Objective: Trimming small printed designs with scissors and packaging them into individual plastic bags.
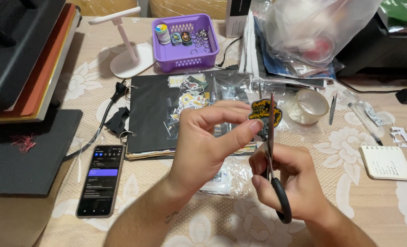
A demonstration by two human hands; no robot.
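From the head view, the left hand point(208, 146) pinches a small yellow-and-black sticker piece point(264, 112) between thumb and forefinger, the fingertips pressed together on its left edge, so the piece stands raised above the table, just over the near edge of the black binder point(153, 114). The right hand point(288, 183) is closed around the black handles of a pair of scissors point(272, 151), fingers curled through the loops, with the blades pointing up and away and lying right against the sticker's right side; whether the blades are parted or shut is too fine to tell. It looks like trimming is in hand, the cut running along the sticker's outline. By my judgement, carrying the cut on would call for small, steady closures of the blades while the left fingers turn the piece to feed the edge, keeping the fingertips out of the blades' path. To the left and nearer lies a smartphone point(100, 179) with its screen lit; to the far side stands a purple basket point(185, 41) with small round items and rings. Right of the hands sit a roll of clear tape point(308, 106), a pen point(362, 118) and a small notepad point(386, 162), well apart from the cutting.
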